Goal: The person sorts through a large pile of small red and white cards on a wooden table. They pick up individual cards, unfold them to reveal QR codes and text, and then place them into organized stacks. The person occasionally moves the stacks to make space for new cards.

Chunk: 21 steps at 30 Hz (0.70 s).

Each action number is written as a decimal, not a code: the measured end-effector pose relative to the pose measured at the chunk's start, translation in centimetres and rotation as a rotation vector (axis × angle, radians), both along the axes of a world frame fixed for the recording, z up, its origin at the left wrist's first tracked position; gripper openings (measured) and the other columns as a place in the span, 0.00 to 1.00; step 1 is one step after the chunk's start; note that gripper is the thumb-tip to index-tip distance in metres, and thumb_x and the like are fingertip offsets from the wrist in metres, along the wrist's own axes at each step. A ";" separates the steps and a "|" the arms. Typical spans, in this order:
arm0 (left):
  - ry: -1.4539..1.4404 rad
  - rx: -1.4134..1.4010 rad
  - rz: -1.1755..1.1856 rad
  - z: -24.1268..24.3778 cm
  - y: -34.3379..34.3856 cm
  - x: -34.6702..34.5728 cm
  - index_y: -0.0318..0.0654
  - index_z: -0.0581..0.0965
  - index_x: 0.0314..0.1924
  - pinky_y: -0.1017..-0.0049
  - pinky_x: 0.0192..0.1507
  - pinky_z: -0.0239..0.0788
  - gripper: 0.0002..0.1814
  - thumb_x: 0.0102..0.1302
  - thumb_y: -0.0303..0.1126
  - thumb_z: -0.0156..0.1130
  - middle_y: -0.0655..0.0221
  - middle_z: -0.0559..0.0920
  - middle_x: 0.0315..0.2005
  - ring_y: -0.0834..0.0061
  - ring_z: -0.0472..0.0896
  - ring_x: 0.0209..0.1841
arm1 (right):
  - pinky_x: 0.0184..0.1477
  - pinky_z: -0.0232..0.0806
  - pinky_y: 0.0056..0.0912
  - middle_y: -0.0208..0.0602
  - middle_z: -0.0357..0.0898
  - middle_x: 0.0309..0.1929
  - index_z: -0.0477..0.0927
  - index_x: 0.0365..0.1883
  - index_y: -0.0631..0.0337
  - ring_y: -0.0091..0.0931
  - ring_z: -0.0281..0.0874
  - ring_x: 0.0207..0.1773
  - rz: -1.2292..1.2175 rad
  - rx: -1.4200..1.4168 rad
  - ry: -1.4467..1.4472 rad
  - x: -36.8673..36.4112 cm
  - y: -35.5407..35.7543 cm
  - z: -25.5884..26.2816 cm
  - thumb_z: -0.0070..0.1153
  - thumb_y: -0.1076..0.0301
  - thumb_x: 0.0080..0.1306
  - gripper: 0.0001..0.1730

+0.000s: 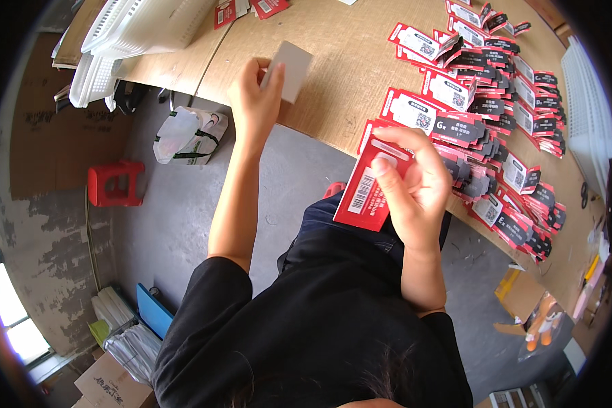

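My left hand (259,94) grips a plain light-grey card (291,71) by its near edge, above the front of the wooden table (336,56). A red card (363,194) with a barcode is held in my right hand (415,181), thumb on its face, just off the table's front edge. Whether it is one card or several stacked together, I cannot tell. Beyond that hand, rows of red, white and black folded cards (454,125) lie overlapped on the table, many bearing printed codes and writing.
Stacked white plastic baskets (148,28) stand at the table's far left, near a few loose red cards (225,14). Another white basket (586,102) borders the right side. On the floor are a white bag (188,137), a red plastic stool (116,183) and an open cardboard box (523,296).
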State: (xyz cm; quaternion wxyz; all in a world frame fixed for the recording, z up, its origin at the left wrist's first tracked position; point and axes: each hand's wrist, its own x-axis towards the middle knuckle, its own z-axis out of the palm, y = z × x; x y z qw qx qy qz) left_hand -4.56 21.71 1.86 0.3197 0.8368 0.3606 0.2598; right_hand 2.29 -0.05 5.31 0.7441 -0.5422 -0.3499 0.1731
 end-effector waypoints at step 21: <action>-0.338 -1.351 -0.566 3.9 -8.6 -2.8 0.33 0.67 0.35 0.81 0.20 0.72 0.08 0.68 0.29 0.40 0.59 0.78 0.26 0.68 0.80 0.22 | 0.38 0.68 0.29 0.42 0.75 0.35 0.70 0.48 0.62 0.32 0.76 0.36 -0.043 -0.430 -0.226 1.0 -2.7 0.9 0.61 0.76 0.49 0.26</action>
